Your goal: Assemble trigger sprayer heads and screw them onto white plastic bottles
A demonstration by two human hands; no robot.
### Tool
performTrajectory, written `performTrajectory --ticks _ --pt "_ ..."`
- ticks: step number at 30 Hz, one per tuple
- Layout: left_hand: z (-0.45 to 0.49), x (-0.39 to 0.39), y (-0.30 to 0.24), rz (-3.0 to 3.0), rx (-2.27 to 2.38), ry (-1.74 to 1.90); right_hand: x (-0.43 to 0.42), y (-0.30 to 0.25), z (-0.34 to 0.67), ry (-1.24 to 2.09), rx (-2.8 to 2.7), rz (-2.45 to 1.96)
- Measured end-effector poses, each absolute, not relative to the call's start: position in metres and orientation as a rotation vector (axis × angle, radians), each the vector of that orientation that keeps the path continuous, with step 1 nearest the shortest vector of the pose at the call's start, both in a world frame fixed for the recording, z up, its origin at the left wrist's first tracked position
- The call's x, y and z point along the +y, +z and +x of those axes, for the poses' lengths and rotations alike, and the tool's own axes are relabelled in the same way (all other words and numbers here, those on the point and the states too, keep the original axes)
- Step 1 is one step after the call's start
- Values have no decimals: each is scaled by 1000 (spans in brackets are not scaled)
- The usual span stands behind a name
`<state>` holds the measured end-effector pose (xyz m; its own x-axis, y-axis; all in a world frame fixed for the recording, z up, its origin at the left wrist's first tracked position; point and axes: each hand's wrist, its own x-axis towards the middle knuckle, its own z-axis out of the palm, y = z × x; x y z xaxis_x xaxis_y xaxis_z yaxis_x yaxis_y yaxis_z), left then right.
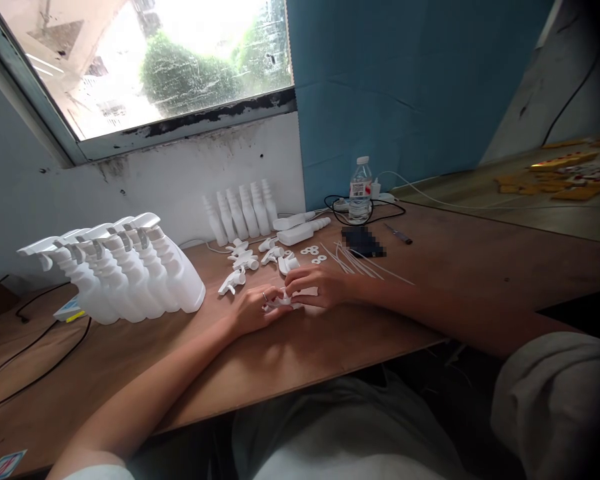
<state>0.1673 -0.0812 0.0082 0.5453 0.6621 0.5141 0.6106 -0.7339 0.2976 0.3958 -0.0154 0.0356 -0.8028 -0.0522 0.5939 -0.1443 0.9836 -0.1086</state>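
Observation:
Both hands meet low over the front part of the brown table. My left hand (257, 308) is closed on a white spray trigger head (281, 302), partly hidden by the fingers. From the right, my right hand (316, 285) reaches over the same piece with its fingers closed on it. Just beyond the hands lie several loose white trigger heads (233, 281). White ring washers (319, 259) sit near the right hand, and thin white tubes (357, 261) fan out beside its wrist.
White spray bottles with trigger heads fitted (135, 280) stand in a row at the left. Bottles without heads (247, 210) stand by the wall, two lying beside them. A water bottle (360, 193), black cable (395, 215), dark pixelated item (363, 241) and small knife-like tool (399, 234) are at back right.

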Motion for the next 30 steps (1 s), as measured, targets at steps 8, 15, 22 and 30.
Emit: performTrajectory --ticks 8,15,22,30 --pt "167 -77 3 2697 1068 1025 -15 34 396 221 -2518 117" --pt "171 -78 6 2726 1007 1070 -11 30 394 199 -2515 134" --pt "172 -80 6 2663 1154 1068 -15 29 395 162 -2514 100" --pt "168 -78 -2 2612 1211 1168 -21 25 394 -38 -2485 -2"
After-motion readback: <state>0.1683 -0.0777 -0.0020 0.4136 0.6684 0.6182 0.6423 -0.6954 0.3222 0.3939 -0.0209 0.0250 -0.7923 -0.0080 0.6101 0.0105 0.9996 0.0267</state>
